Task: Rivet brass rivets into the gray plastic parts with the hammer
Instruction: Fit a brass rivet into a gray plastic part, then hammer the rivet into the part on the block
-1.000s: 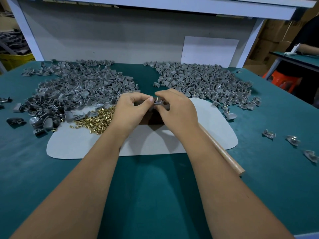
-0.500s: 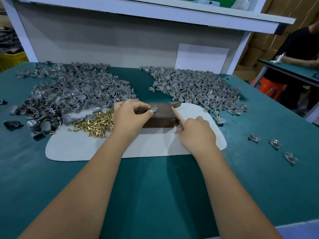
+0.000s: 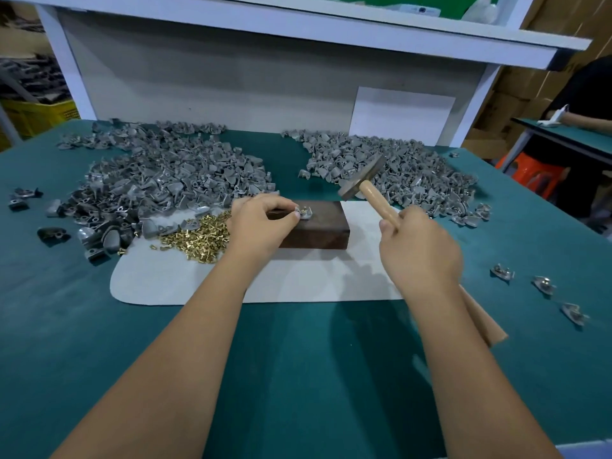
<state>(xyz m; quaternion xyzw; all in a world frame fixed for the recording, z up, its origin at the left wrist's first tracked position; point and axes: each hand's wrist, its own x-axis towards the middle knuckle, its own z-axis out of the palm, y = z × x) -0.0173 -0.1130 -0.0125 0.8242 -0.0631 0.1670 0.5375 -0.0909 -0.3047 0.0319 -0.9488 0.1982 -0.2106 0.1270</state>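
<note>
We had one gray plastic part (image 3: 305,212) seated on top of the dark block (image 3: 314,228), near its back-left corner, with a brass rivet standing in it, though the rivet itself was too small to make out clearly. Our left hand (image 3: 261,223) pinched the part from its left side, thumb and fingertips curled in against it to keep it steady. Our right hand (image 3: 419,256) was wrapped around the wooden handle of the hammer (image 3: 362,180), a full holding grip, with the handle's butt end showing below the wrist.

The relation that mattered was this: the hammer's head hung in the air up and to the right of the part, well clear of the block, and the handle's long axis ran from our right hand diagonally up and leftward toward the part. So the part lay forward and to the left of the striking hand, and the left fingertips sat just beside the spot we judged the head would have to land on. A blow drifting left would risk those fingers.

The loose brass rivets (image 3: 195,235) lay in a heap on the pale mat (image 3: 298,283), left of the block, and unworked parts were piled across the back of the green counter (image 3: 298,376).
</note>
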